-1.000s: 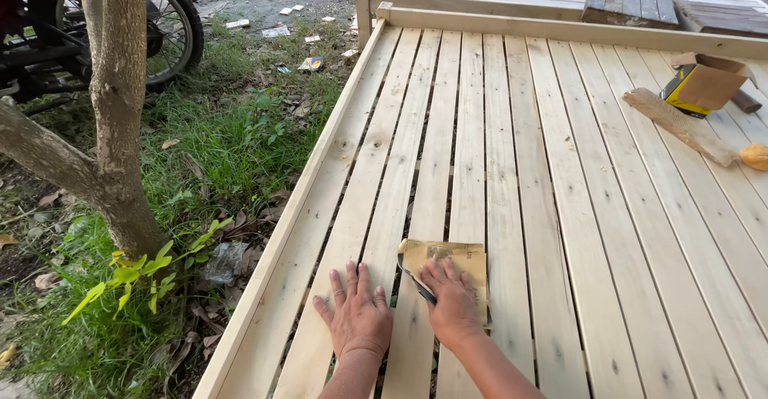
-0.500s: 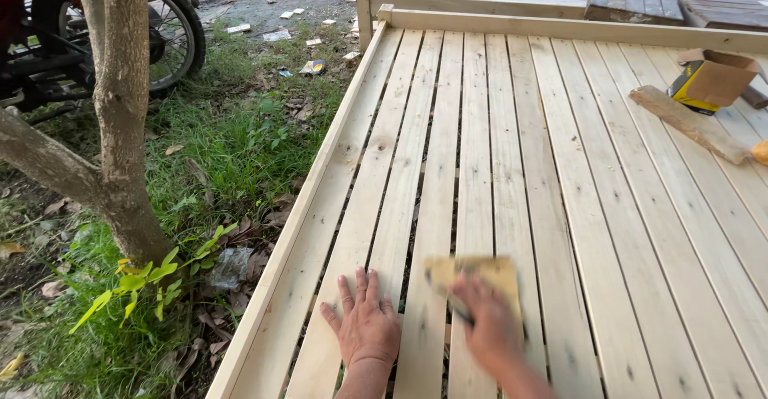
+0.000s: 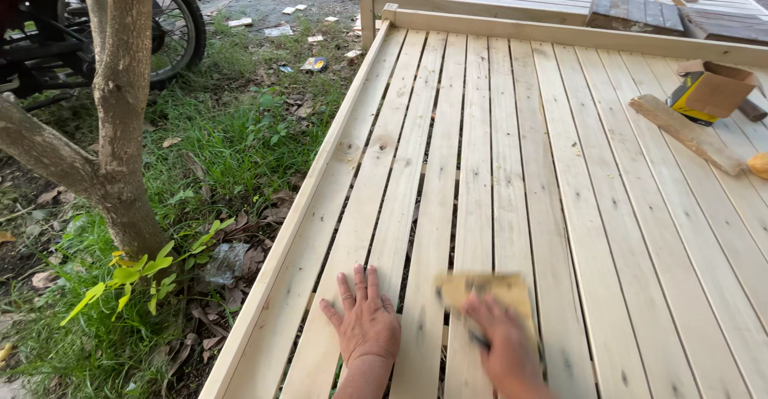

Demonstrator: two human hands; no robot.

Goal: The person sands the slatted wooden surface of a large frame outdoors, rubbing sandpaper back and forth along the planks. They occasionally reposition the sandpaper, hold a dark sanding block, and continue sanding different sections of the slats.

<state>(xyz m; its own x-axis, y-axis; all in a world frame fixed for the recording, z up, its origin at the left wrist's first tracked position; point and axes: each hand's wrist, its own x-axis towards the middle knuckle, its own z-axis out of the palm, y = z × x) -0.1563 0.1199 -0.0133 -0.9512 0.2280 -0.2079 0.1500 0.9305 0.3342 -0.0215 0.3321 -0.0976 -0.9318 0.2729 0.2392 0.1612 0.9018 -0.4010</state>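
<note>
My left hand (image 3: 365,321) lies flat, fingers spread, on the pale wooden slats (image 3: 512,151) near the bottom of the head view. Just to its right, my right hand (image 3: 504,347) presses down on a tan sheet of sandpaper (image 3: 490,288) laid on the slats; the hand and sheet are blurred. The sheet pokes out beyond my fingers toward the far end of the platform. A dark thin mark shows under my right fingers; I cannot tell what it is.
A wooden offcut (image 3: 686,133) and an open cardboard box (image 3: 712,88) lie at the right edge. A dark wood block (image 3: 636,11) sits on a second slatted platform behind. Left of the frame are grass, a tree trunk (image 3: 124,119) and a motorcycle wheel (image 3: 172,23).
My right hand and the sandpaper have slid along the slats and are now blurred. The view has shifted a little. My left hand stays planted flat.
</note>
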